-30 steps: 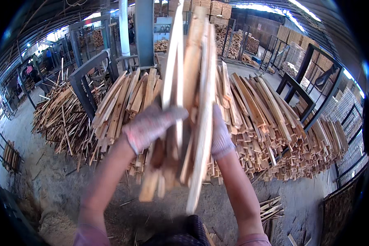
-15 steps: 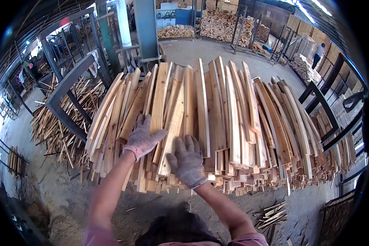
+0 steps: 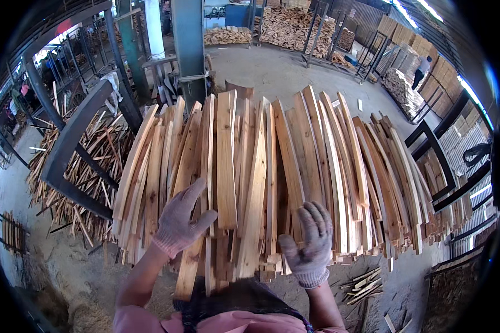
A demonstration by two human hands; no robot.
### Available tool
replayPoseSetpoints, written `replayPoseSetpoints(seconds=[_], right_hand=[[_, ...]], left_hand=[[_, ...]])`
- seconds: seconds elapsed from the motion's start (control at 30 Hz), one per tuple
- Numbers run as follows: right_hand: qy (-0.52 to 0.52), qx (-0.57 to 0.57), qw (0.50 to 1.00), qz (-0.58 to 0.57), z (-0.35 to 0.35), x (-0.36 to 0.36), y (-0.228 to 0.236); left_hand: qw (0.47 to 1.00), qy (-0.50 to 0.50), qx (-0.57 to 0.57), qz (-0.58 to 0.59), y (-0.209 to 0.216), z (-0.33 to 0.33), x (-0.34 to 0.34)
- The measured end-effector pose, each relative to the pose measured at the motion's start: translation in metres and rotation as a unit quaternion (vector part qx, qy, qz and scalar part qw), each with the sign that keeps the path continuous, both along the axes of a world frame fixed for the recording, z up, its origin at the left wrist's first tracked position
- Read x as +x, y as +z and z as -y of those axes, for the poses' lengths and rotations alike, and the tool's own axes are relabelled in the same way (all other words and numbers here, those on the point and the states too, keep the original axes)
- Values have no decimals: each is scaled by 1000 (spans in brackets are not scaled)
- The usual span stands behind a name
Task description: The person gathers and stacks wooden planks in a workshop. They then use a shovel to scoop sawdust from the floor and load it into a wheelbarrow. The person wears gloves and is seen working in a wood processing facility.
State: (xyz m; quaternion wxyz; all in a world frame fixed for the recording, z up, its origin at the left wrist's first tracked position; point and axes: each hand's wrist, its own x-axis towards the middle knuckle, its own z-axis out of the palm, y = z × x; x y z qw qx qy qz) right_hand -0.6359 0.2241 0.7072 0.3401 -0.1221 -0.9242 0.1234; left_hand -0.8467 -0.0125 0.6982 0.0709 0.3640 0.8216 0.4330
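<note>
A wide stack of long wooden strips (image 3: pixel 372 183) lies in front of me, their ends pointing toward my body. My left hand (image 3: pixel 180 219), in a knit work glove, is over the left-middle strips with its fingers stretched and thumb apart. Just right of it lies a broad pale board (image 3: pixel 226 166). My right hand (image 3: pixel 310 244), gloved too and dirtier, is at the near ends of the strips, fingers slightly bent and thumb apart, holding nothing visible. Between the hands, a knotty strip (image 3: pixel 254 222) sticks out toward me. Whether either hand touches the wood is unclear.
Dark metal frames stand at the left (image 3: pixel 75 144) and right (image 3: pixel 436 161) of the stack. Loose scrap sticks (image 3: pixel 89 177) heap on the left floor. A small pile of offcuts (image 3: pixel 364 286) lies near right. A person (image 3: pixel 422 72) stands far right.
My hands have moved apart, the right one leaving the middle strip and shifting right. Several middle strips now reach closer to my body. The view has shifted slightly.
</note>
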Motion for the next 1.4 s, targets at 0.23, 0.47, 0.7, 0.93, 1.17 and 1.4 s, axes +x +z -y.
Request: replayPoseSetpoints(seconds=[0.23, 0.47, 0.7, 0.93, 1.17, 1.4], right_hand=[[-107, 26, 993, 36, -17, -22, 7], [-87, 53, 993, 52, -25, -36, -29], [-97, -83, 985, 116, -27, -27, -48], [-81, -78, 993, -38, -26, -36, -87], [-39, -162, 985, -46, -31, -19, -69], [-122, -96, 935, -318, 26, 86, -106]], left_hand=[[993, -100, 26, -60, -6, 0, -38], [977, -54, -109, -175, -16, -27, -37], [995, -33, -29, -95, -24, -36, -23], [998, -63, -12, 25, -39, -32, -34], [977, -140, -75, -144, -32, -30, -8], [907, -174, 29, -383, -15, -6, 103]])
